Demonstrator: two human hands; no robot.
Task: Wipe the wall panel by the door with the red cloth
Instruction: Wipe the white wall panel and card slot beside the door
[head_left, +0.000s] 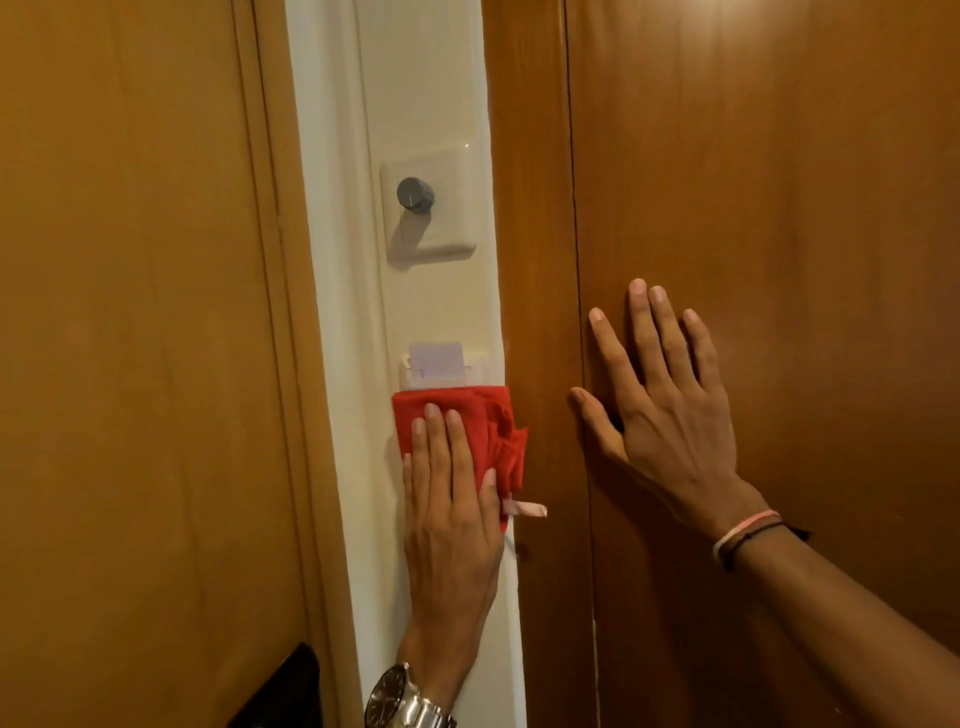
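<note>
A narrow cream wall panel (441, 291) runs top to bottom between two wooden surfaces. My left hand (449, 514) lies flat on the red cloth (493, 421) and presses it against the panel, just below a key-card holder (441, 371) with a white card in it. The cloth bunches at its right edge, and a pale tag hangs from it. My right hand (660, 384) rests flat with fingers spread on the wooden surface (779, 208) to the right, holding nothing.
A white switch plate with a grey round knob (415, 195) sits higher on the panel. A wooden door (130, 312) fills the left side, with a dark fitting (283, 691) at its lower edge. A watch is on my left wrist.
</note>
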